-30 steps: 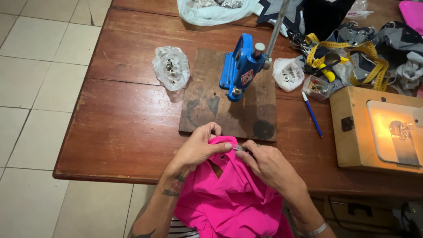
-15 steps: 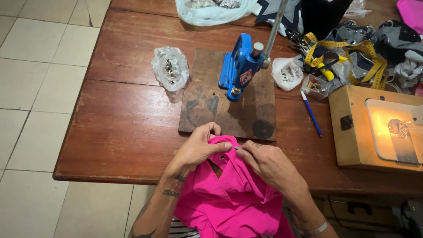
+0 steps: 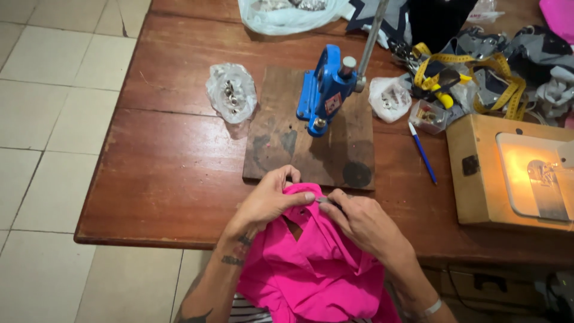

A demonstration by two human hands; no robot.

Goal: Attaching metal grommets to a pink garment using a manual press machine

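both hands meet at the near edge of the wooden tabletop. the left hand has its grip pinched on the top fold of the pink garment; the right hand has its grip clenched on the same fold, with a small metal piece between the fingertips. just beyond stands a blue hand press on a dark board.

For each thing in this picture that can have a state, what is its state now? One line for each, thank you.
Left hand: pinching the pink cloth's top edge.
Right hand: closed on the cloth, a small metal piece at its fingertips.
Pink cloth: bunched, hanging off the table edge.
Blue press: upright on the wooden board, nothing under it.
Clear bag: open, holding small metal parts.
Blue pen: lying flat.
Yellow tape measure: unrolled, tangled.
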